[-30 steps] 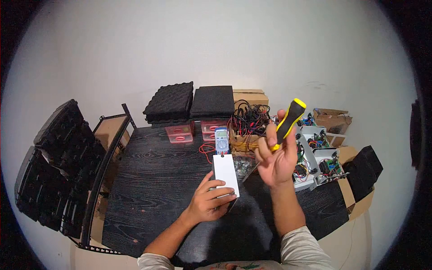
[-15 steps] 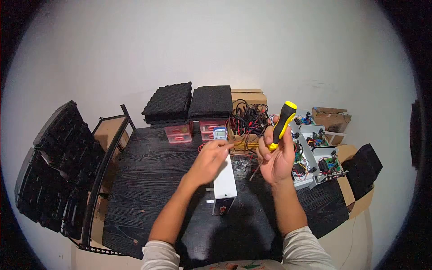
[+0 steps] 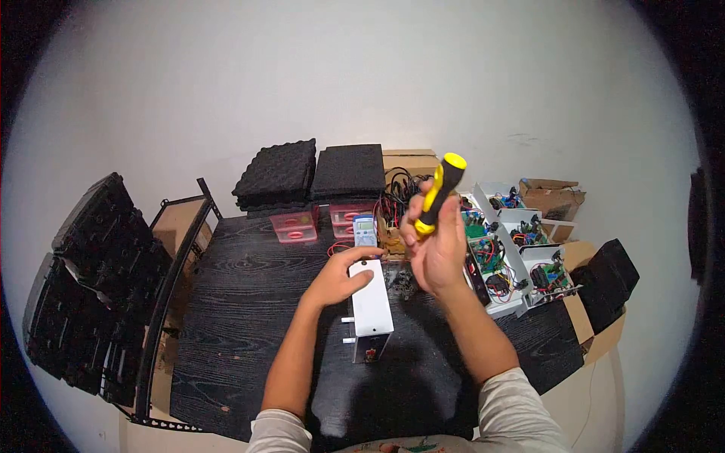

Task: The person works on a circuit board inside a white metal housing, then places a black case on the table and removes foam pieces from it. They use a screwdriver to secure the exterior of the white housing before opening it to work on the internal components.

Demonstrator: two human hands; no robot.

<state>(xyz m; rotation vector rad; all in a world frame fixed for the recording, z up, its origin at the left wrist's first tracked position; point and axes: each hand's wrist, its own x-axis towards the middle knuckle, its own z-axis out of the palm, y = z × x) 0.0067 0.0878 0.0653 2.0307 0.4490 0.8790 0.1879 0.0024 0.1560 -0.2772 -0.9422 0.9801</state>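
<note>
My right hand (image 3: 439, 257) is wrapped round the yellow-and-black handle of a screwdriver (image 3: 439, 195), raised above the table with the butt end up. Its shaft cannot be made out now. At the far end of a long white metal case (image 3: 371, 306), my left hand (image 3: 340, 278) curls round the edge, with the thumb on the top face and the index finger behind. A dark screw or hole shows between them. The case stands upright on its narrow side, with metal tabs on its left and a dark near end. Just beyond lies a blue-and-white multimeter (image 3: 365, 228).
Open white cases with circuit boards and wires (image 3: 491, 264) stand at the right. Behind are red-fronted drawers (image 3: 294, 226), black foam stacks (image 3: 350, 172) and tangled cables (image 3: 404, 189). A black tool case (image 3: 98, 287) stands left of the black table (image 3: 242, 325).
My right hand has moved left and up with the screwdriver, whose shaft no longer shows. My left hand has opened from a pinch above the case and now spans its far end.
</note>
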